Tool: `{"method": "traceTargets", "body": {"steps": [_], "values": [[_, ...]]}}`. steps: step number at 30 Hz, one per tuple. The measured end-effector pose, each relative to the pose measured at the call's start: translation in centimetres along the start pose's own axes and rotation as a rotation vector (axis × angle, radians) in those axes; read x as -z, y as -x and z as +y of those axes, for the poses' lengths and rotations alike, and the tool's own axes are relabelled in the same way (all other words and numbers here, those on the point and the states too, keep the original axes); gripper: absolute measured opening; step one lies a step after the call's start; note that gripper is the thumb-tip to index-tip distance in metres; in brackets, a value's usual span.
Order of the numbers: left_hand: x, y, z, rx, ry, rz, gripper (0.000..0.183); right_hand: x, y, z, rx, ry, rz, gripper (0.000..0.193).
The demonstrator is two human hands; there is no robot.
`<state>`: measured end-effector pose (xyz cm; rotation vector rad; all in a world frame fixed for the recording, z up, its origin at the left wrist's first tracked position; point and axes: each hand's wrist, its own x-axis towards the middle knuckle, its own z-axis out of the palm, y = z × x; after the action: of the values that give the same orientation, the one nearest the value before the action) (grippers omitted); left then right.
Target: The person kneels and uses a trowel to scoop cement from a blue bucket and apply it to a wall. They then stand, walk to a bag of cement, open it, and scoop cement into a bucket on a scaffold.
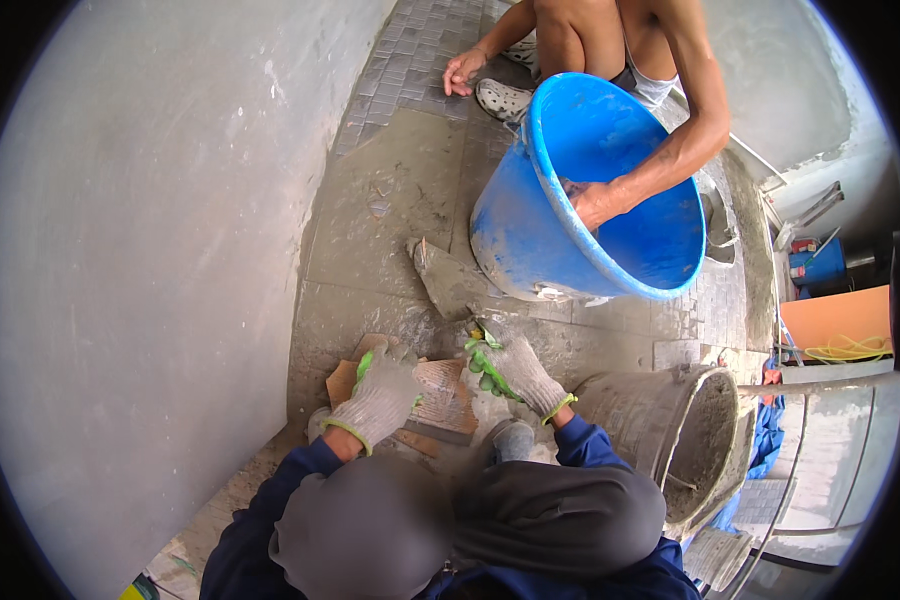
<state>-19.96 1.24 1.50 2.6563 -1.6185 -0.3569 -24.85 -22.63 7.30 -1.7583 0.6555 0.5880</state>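
"How are your arms set?"

"Both of my forearms come forward in dark blue sleeves (595, 440), outside my grey-trousered knees (560, 515). The wrists turn inward, so my two gloved hands face each other just beyond my knees, near but apart."

"And the left grip (385, 392)?"

"Its back is up and its fingers are bent, with some green coating showing along the outer edge of the glove. It lies over the ribbed tile pieces (445, 392), which spread out beneath it and to its right. I can't tell whether it is pinching one or only resting there; my own hand hides the fingertips."

"The right grip (515, 365)?"

"Curled closed around the trowel (448, 282), whose handle is hidden in my fingers. The mortar-smeared blade points away from me and a little left, over the wet floor (365, 265)."

"What else is about you?"

"Beyond my right grip, a blue tub (505, 225) leans tilted, its mouth facing right. A co-worker's hand (595, 203) reaches inside it, while their other hand (462, 72) hangs farther off, left of the tub. Right of my right grip lies a mortar-caked bucket (620, 410), on its side. A grey wall (150, 220) rises left of my left grip."
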Motion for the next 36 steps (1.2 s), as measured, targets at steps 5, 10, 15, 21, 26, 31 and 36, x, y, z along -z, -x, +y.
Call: {"method": "traceTargets", "body": {"steps": [5, 10, 15, 21, 26, 31, 36], "values": [[1.6, -1.0, -2.6, 0.121, 0.256, -0.117, 0.026, 0.5, -0.3, -0.9, 0.109, 0.201, 0.05, 0.036], [0.5, -0.2, -2.8, 0.049, 0.191, -0.173, 0.03, 0.3, -2.2, -2.1, 0.292, 0.435, 0.126, 0.036], [0.7, 2.0, -2.7, 0.047, 0.303, 0.054, 0.03, -0.2, -5.4, -5.2, 0.543, 0.584, 0.298, 0.033], [1.1, 2.9, -3.3, 0.326, 0.585, 0.145, 0.033, -0.6, -12.2, -7.3, 0.506, 0.746, 0.442, 0.032], [-0.6, 1.6, -5.2, 0.297, 0.787, 0.329, 0.032, -0.6, -16.0, -9.2, 0.525, 0.848, 0.474, 0.029], [-0.7, -3.2, -7.3, 0.709, 1.638, 0.411, 0.028, -0.8, -16.7, -8.8, 0.5, 0.918, 0.412, 0.031], [-2.2, -6.7, -12.6, 0.863, 1.712, 0.738, 0.032, -1.9, -15.8, -9.3, 0.505, 0.918, 0.369, 0.031]]}}
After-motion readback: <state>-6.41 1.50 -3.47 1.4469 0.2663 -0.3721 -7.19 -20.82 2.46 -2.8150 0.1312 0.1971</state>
